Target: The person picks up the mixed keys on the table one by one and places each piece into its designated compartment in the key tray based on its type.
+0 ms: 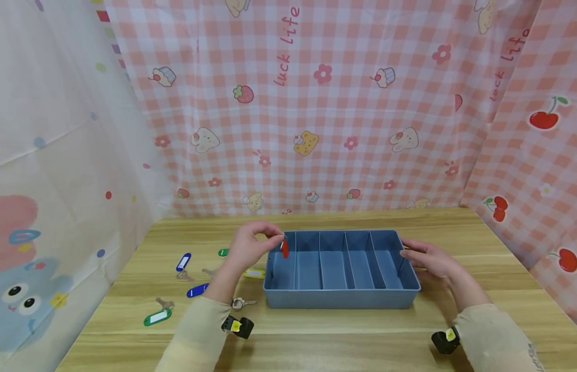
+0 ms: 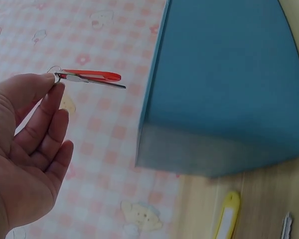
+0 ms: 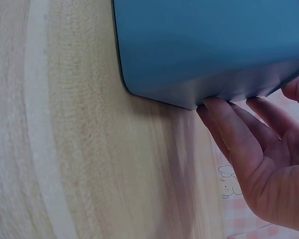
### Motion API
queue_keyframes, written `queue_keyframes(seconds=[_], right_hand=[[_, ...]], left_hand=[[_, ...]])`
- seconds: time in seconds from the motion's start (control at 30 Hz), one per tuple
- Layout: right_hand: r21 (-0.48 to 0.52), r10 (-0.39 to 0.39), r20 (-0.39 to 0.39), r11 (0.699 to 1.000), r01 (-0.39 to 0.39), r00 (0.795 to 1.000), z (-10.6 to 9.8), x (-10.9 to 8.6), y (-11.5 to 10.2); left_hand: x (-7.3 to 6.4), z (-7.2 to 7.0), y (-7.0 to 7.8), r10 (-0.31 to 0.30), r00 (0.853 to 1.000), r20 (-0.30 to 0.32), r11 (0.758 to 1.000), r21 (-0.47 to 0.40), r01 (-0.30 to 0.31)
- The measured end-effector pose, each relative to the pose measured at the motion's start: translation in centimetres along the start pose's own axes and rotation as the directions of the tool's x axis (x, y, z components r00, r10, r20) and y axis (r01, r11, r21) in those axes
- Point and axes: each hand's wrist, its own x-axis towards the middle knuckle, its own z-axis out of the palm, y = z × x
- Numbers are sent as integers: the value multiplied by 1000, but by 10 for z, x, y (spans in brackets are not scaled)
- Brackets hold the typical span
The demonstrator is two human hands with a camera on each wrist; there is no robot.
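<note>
Left hand [image 1: 256,244] pinches red key tag [image 1: 285,250] at one end between thumb and forefinger above tray's [image 1: 341,299] far left corner, likely so tag hangs free. Right hand [image 1: 432,260], partly closed, holds tray's right end, probably steadying it. Tray sits toward surface's [image 1: 344,341] far edge; loose key tags [image 1: 157,317] lie nearer left edge. Left wrist view adds key [image 2: 108,84] beside red tag; right wrist view, fingers [image 3: 239,134] against outer wall; head view alone, five compartments [image 1: 332,268].
</note>
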Motion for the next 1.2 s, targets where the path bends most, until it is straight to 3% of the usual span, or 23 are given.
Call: queue_keyframes(seconds=[0.4,0.7,1.2], right_hand=[[-9,9,5,1000,-9,1000,0,0,0],[-19,3,3,1000,-2,1000,0,0,0],[-15,6,15,1000,-6,1000,-1,0,0]], left_hand=[[9,27,16,-11,999,30,999,-36,13],[16,50,27,37,997,70,997,-73,-32],[23,88,42,41,992,116,994,-109,-28]])
